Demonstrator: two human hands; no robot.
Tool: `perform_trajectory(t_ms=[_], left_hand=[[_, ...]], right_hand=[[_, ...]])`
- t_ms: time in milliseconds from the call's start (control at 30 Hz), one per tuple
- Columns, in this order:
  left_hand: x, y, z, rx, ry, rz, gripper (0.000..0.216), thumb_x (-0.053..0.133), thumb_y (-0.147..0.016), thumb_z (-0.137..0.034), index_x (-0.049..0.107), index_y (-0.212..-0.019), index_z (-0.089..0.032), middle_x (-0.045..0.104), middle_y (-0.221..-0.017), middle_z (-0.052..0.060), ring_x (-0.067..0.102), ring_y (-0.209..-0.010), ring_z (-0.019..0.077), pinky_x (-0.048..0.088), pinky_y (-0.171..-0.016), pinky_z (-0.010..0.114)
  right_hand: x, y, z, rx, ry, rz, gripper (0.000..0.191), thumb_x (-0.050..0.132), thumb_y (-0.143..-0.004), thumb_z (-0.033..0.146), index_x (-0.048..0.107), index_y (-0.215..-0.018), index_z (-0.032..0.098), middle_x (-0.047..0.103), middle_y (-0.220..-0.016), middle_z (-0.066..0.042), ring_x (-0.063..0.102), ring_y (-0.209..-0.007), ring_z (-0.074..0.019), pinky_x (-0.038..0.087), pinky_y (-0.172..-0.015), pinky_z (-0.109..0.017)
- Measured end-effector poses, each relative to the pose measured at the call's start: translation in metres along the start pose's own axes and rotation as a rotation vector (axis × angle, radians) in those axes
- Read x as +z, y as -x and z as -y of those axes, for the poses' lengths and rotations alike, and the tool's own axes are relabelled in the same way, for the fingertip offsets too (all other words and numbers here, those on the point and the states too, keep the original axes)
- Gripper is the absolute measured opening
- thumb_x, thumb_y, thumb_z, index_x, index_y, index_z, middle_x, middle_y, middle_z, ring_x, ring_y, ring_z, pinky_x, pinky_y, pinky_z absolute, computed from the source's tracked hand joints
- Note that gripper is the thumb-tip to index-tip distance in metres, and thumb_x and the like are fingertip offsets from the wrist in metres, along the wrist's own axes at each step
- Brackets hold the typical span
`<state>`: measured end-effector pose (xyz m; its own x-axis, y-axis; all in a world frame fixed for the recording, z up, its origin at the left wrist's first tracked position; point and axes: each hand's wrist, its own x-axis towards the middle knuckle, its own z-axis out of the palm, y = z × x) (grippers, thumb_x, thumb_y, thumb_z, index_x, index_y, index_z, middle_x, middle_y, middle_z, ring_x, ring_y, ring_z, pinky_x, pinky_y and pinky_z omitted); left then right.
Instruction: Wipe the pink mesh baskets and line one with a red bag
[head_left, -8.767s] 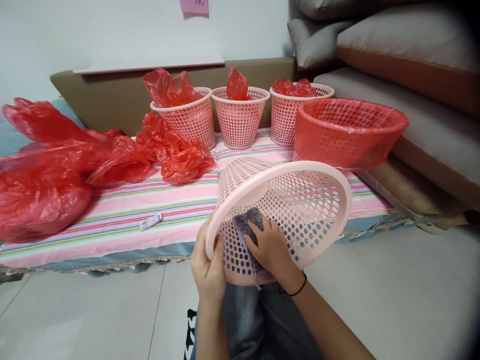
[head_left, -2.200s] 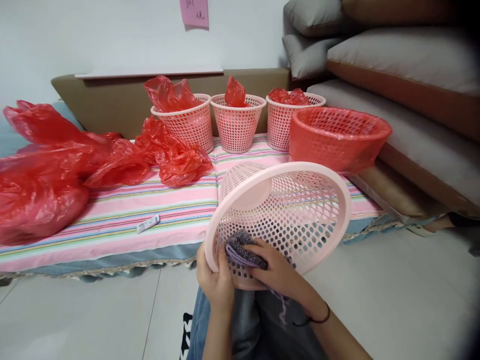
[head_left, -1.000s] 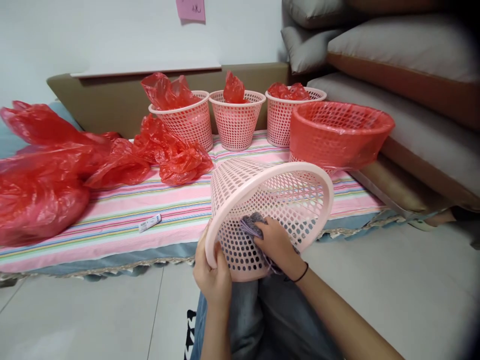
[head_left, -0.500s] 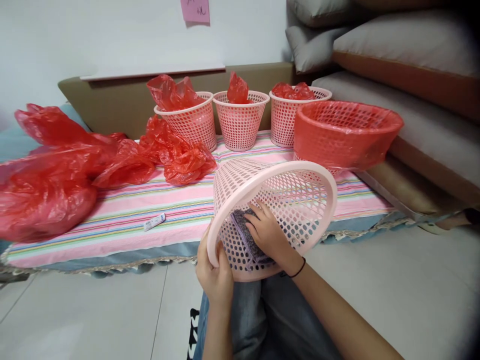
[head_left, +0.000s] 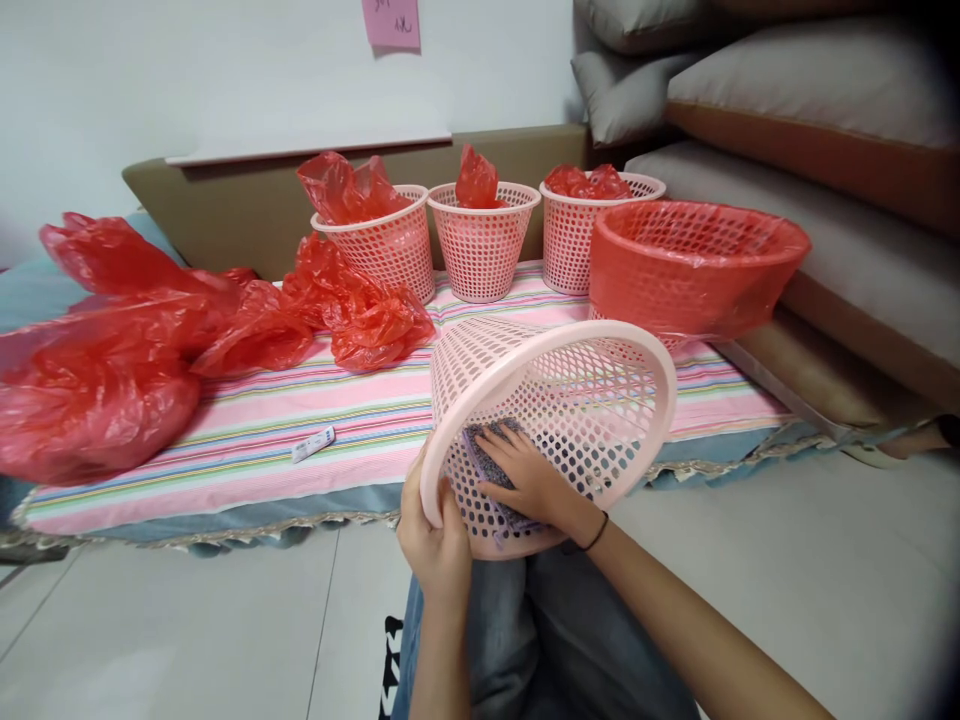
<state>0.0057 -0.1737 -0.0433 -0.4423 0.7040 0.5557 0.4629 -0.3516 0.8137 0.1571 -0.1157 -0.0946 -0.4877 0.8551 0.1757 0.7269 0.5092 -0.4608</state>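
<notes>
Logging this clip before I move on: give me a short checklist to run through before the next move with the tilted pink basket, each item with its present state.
1. Left hand grips the pink basket by its rim: ok.
2. Right hand is inside the basket, pressing the grey cloth on the mesh wall: ok.
3. Basket is tilted over the lap, mouth toward the camera: ok.
4. Mesh is clean: cannot tell.
5. Red-lined basket stands apart behind: ok.

Blue jeans (head_left: 540,640), black wristband (head_left: 598,532)
</notes>
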Motion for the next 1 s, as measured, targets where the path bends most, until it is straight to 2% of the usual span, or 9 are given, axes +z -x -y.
perform_trajectory(t_ms=[133, 267, 433, 567, 633, 767, 800, 867, 1000], left_hand=[[-0.002, 0.0, 0.003, -0.051, 0.0, -0.004, 0.031, 0.059, -0.091, -0.024, 0.064, -0.122, -0.021, 0.072, -0.116, 0.007, 0.069, -0.107, 0.0213, 0.054, -0.093, 0.032], [0.001, 0.001, -0.003, -0.049, 0.037, 0.017, 0.033, 0.058, -0.092, -0.024, 0.064, -0.124, -0.022, 0.07, -0.121, 0.007, 0.065, -0.114, 0.0222, 0.051, -0.101, 0.035], [0.004, 0.002, -0.01, -0.05, 0.059, 0.043, 0.036, 0.056, -0.093, -0.02, 0.062, -0.128, -0.024, 0.067, -0.127, 0.007, 0.063, -0.119, 0.022, 0.048, -0.104, 0.035], [0.002, 0.001, -0.007, -0.044, 0.024, 0.041, 0.033, 0.055, -0.094, -0.022, 0.061, -0.127, -0.023, 0.067, -0.126, 0.008, 0.063, -0.118, 0.0219, 0.049, -0.102, 0.035], [0.001, 0.001, -0.007, 0.063, -0.041, -0.001, 0.041, 0.057, -0.093, -0.019, 0.054, -0.133, -0.023, 0.062, -0.133, 0.011, 0.06, -0.124, 0.0233, 0.048, -0.104, 0.038], [0.0, 0.009, -0.02, 0.531, -0.249, -0.095, 0.078, 0.069, -0.079, -0.004, 0.037, -0.146, -0.028, 0.044, -0.152, 0.012, 0.036, -0.145, 0.027, 0.038, -0.114, 0.045], [0.002, 0.013, -0.025, 0.621, -0.252, -0.044, 0.076, 0.067, -0.078, 0.0, 0.04, -0.144, -0.028, 0.048, -0.147, 0.011, 0.038, -0.144, 0.0251, 0.038, -0.114, 0.042], [0.009, 0.021, -0.031, 0.64, -0.217, 0.158, 0.061, 0.055, -0.082, 0.003, 0.049, -0.136, -0.025, 0.06, -0.132, 0.01, 0.052, -0.132, 0.021, 0.045, -0.108, 0.037], [0.034, 0.026, -0.027, 0.197, -0.375, 0.574, 0.051, 0.041, -0.085, 0.002, 0.051, -0.132, -0.016, 0.058, -0.135, 0.018, 0.062, -0.119, 0.027, 0.055, -0.09, 0.04]], right_hand=[[-0.016, 0.035, -0.002, -0.007, -0.118, 0.069, 0.088, 0.073, -0.08, 0.053, 0.039, -0.152, 0.014, 0.036, -0.158, -0.018, 0.027, -0.148, -0.0376, 0.027, -0.118, -0.062], [-0.027, 0.058, -0.006, -0.015, -0.152, 0.07, 0.075, 0.069, -0.08, 0.026, 0.043, -0.149, 0.018, 0.043, -0.155, -0.015, 0.032, -0.147, -0.0316, 0.032, -0.118, -0.056], [-0.025, 0.05, -0.005, -0.085, -0.039, 0.006, 0.072, 0.062, -0.07, 0.013, 0.052, -0.141, 0.014, 0.054, -0.145, -0.015, 0.045, -0.137, -0.0325, 0.034, -0.116, -0.055], [-0.024, 0.034, -0.01, 0.014, -0.102, -0.062, 0.053, 0.052, -0.077, 0.012, 0.061, -0.129, 0.012, 0.067, -0.128, -0.015, 0.061, -0.119, -0.0297, 0.046, -0.105, -0.05], [-0.027, 0.027, -0.015, 0.102, -0.164, -0.092, 0.046, 0.048, -0.081, 0.014, 0.063, -0.125, 0.014, 0.07, -0.123, -0.013, 0.065, -0.113, -0.0277, 0.05, -0.099, -0.045], [-0.034, 0.02, -0.021, 0.156, -0.26, -0.097, 0.041, 0.047, -0.082, 0.016, 0.065, -0.119, 0.017, 0.073, -0.118, -0.01, 0.067, -0.109, -0.026, 0.05, -0.096, -0.041], [-0.035, 0.02, -0.021, 0.161, -0.277, -0.095, 0.04, 0.047, -0.083, 0.017, 0.066, -0.118, 0.017, 0.073, -0.117, -0.01, 0.067, -0.109, -0.0263, 0.05, -0.096, -0.041], [-0.037, 0.019, -0.021, 0.176, -0.309, -0.09, 0.038, 0.047, -0.084, 0.018, 0.066, -0.118, 0.018, 0.073, -0.116, -0.01, 0.068, -0.107, -0.0265, 0.051, -0.094, -0.041], [-0.042, 0.021, -0.022, 0.163, -0.366, -0.083, 0.036, 0.048, -0.084, 0.017, 0.067, -0.115, 0.02, 0.074, -0.113, -0.008, 0.068, -0.103, -0.0255, 0.052, -0.091, -0.039]])
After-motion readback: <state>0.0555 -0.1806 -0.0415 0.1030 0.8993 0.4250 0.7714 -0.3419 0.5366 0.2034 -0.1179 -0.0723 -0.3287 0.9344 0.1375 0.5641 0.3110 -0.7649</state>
